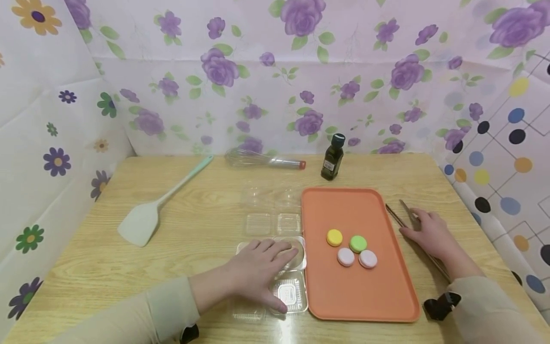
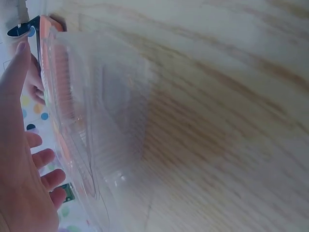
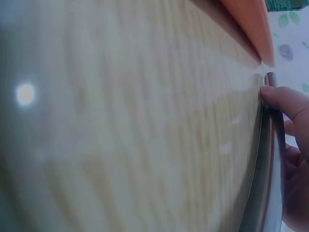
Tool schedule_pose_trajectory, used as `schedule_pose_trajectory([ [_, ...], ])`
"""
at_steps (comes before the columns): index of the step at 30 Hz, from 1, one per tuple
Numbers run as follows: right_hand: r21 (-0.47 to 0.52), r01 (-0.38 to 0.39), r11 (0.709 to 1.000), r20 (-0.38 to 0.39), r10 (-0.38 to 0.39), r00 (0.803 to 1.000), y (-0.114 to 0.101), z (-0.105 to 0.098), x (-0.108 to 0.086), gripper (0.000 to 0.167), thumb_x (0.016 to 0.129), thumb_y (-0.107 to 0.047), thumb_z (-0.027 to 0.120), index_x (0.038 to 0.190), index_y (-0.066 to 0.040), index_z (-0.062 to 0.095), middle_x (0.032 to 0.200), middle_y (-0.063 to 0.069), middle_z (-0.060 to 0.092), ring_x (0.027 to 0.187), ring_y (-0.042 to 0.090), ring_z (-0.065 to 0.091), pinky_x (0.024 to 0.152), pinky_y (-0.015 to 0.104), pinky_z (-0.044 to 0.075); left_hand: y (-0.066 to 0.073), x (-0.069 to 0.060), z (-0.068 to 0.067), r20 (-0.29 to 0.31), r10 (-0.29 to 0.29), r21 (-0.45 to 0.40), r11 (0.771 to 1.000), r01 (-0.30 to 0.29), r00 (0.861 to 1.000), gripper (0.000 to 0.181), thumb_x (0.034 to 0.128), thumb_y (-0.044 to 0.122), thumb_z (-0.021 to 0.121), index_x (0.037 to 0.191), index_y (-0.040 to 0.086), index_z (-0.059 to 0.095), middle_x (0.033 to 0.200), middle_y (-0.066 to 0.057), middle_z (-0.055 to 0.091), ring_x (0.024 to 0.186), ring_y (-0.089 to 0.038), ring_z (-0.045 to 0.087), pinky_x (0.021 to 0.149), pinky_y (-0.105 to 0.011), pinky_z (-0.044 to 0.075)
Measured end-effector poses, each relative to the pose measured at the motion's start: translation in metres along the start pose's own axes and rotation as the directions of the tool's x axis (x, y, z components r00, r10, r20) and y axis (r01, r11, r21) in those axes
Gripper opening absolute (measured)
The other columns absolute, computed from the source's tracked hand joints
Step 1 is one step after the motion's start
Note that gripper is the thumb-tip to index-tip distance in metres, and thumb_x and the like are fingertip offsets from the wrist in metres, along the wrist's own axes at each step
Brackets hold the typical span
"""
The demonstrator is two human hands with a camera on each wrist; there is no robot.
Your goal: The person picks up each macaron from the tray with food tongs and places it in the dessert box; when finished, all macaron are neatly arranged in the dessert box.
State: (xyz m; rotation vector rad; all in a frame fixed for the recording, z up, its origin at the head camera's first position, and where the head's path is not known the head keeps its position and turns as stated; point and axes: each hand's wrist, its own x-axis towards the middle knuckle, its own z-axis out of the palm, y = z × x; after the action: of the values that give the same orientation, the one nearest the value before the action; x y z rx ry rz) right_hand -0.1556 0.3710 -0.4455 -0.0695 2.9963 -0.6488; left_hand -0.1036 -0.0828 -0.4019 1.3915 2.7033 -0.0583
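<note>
My left hand (image 1: pixel 259 270), fingers spread, hovers over clear plastic boxes (image 1: pixel 291 294); whether it touches them I cannot tell. In the left wrist view a clear box (image 2: pixel 120 96) stands on the table beside the hand (image 2: pixel 24 179). My right hand (image 1: pixel 431 236) grips metal tongs (image 3: pixel 270 169) to the right of an orange tray (image 1: pixel 361 296), thumb on one arm and fingers on the other side. On the tray lie a yellow macaron (image 1: pixel 334 237), a green macaron (image 1: pixel 358 244) and two pale pink macarons (image 1: pixel 345 257).
A dark glass bottle (image 1: pixel 333 160) stands behind the tray. At the back lies a whisk (image 1: pixel 275 161) with a red end. A pale spatula (image 1: pixel 143 220) with a mint handle is at the left. Flowered sheets (image 1: pixel 266 95) enclose the wooden table (image 1: pixel 193 224).
</note>
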Motion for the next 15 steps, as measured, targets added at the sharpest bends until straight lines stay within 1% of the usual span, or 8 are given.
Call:
schedule_pose_trajectory([
  [5, 0.019, 0.01, 1.0, 0.003, -0.01, 1.0, -0.003, -0.002, -0.001, 0.072, 0.089, -0.037, 0.06, 0.133, 0.016, 0.035, 0.119, 0.041, 0.041, 0.106, 0.052, 0.041, 0.082, 0.062, 0.038, 0.003, -0.001, 0.004, -0.013, 0.021, 0.046, 0.999, -0.02, 1.0, 0.115, 0.0605, 0.09, 0.044, 0.149, 0.018, 0.024, 0.143, 0.001, 0.034, 0.121, -0.021, 0.039, 0.09, -0.038, 0.038],
  [11, 0.074, 0.03, 0.997, -0.027, -0.029, 0.999, -0.012, -0.008, 0.001, 0.065, 0.087, -0.027, 0.062, 0.13, 0.015, 0.039, 0.119, 0.038, 0.048, 0.105, 0.048, 0.05, 0.082, 0.058, 0.042, 0.004, -0.003, 0.005, -0.015, 0.037, 0.042, 0.998, -0.036, 0.999, 0.111, 0.0621, 0.087, 0.048, 0.147, 0.019, 0.027, 0.136, 0.003, 0.039, 0.116, -0.018, 0.041, 0.088, -0.035, 0.037],
  [13, 0.077, 0.045, 0.996, -0.041, -0.042, 0.998, -0.015, -0.009, 0.002, 0.062, 0.086, -0.023, 0.064, 0.129, 0.015, 0.041, 0.114, 0.037, 0.051, 0.097, 0.044, 0.055, 0.077, 0.054, 0.046, 0.004, -0.004, 0.006, -0.02, 0.043, 0.042, 0.998, -0.042, 0.999, 0.109, 0.0625, 0.086, 0.049, 0.146, 0.019, 0.029, 0.134, 0.003, 0.041, 0.114, -0.017, 0.041, 0.087, -0.034, 0.037],
  [15, 0.065, 0.069, 0.996, -0.066, -0.064, 0.996, -0.018, -0.01, 0.003, 0.058, 0.083, -0.017, 0.065, 0.126, 0.015, 0.044, 0.108, 0.034, 0.055, 0.091, 0.04, 0.056, 0.072, 0.05, 0.046, 0.004, -0.005, 0.006, -0.03, 0.055, 0.044, 0.998, -0.053, 0.998, 0.108, 0.0627, 0.086, 0.049, 0.145, 0.019, 0.031, 0.132, 0.003, 0.042, 0.112, -0.017, 0.042, 0.086, -0.033, 0.037],
])
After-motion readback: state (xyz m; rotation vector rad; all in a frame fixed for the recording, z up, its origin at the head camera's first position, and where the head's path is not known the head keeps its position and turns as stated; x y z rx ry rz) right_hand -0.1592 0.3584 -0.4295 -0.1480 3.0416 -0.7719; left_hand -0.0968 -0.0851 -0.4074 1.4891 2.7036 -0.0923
